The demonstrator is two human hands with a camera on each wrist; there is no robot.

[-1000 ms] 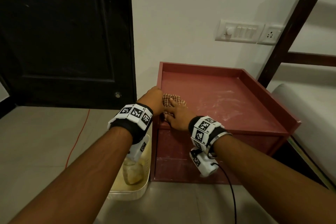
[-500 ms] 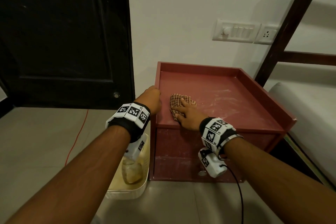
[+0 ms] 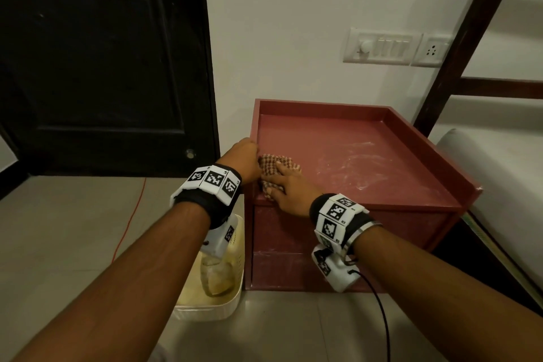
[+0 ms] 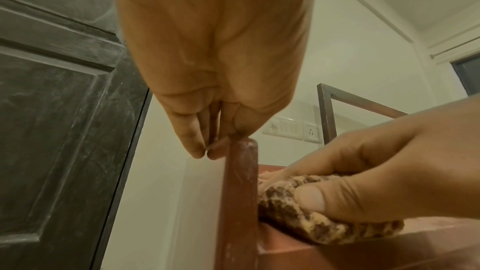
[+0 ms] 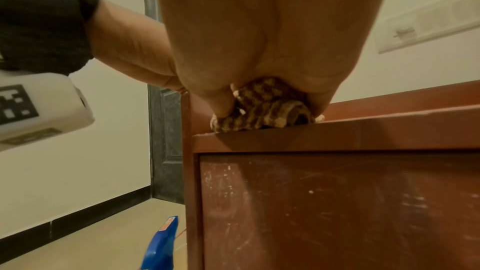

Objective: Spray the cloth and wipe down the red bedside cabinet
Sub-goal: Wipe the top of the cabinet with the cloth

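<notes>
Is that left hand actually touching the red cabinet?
Touching. The left wrist view shows the left hand with fingers and thumb straddling the red cabinet side rim.

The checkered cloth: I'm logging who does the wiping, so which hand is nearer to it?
Right. The right hand presses on the cloth; the left hand grips the cabinet's left rim beside it.

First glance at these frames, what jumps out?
The red cabinet against the white wall, its top smeared with pale streaks on the right. At its front-left corner the right hand presses a checked cloth down, while the left hand holds the raised left rim.
</notes>
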